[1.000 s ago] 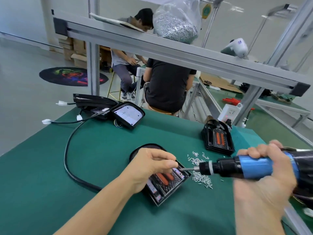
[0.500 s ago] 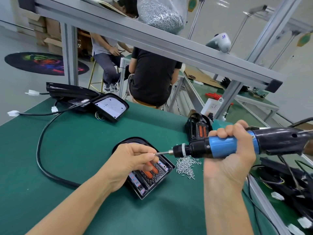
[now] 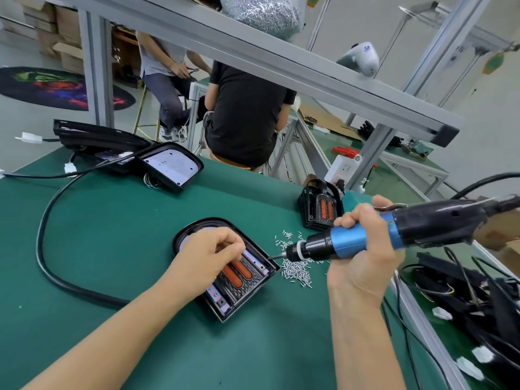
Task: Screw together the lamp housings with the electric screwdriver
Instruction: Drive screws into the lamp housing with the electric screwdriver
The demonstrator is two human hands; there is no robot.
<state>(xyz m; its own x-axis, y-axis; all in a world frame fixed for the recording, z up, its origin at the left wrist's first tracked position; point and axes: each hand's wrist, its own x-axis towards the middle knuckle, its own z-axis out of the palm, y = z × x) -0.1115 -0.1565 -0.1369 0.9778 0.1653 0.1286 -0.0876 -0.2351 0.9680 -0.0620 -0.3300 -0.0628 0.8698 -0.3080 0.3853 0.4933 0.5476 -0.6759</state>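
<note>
Green matting covers the tabletop (image 3: 98,243), which is crossed overhead by a grey metal frame (image 3: 281,63) bearing a bag of screws (image 3: 261,12). Behind the far edge two seated people are seen from the shoulders down.

Near the middle of the tabletop an open lamp housing (image 3: 239,280) is laid flat, with two orange strips showing inside it. The left hand (image 3: 208,257) is rested on its rounded end, fingers curled and thumb and forefinger pressed together; whether anything is pinched between them cannot be told. Just beside the housing's right corner a heap of small loose screws (image 3: 295,271) is scattered.

The right hand (image 3: 363,249) is wrapped round the blue grip of the electric screwdriver (image 3: 394,235), which is held almost level, its thin bit pointed at the housing's right edge. A second housing (image 3: 320,206) is stood near the far right corner. Toward the far left corner more black housings (image 3: 168,164) are laid, and a thick black cable (image 3: 45,220) is looped from them toward the near side. Tangled wires and parts (image 3: 464,299) are piled beyond the right edge.
</note>
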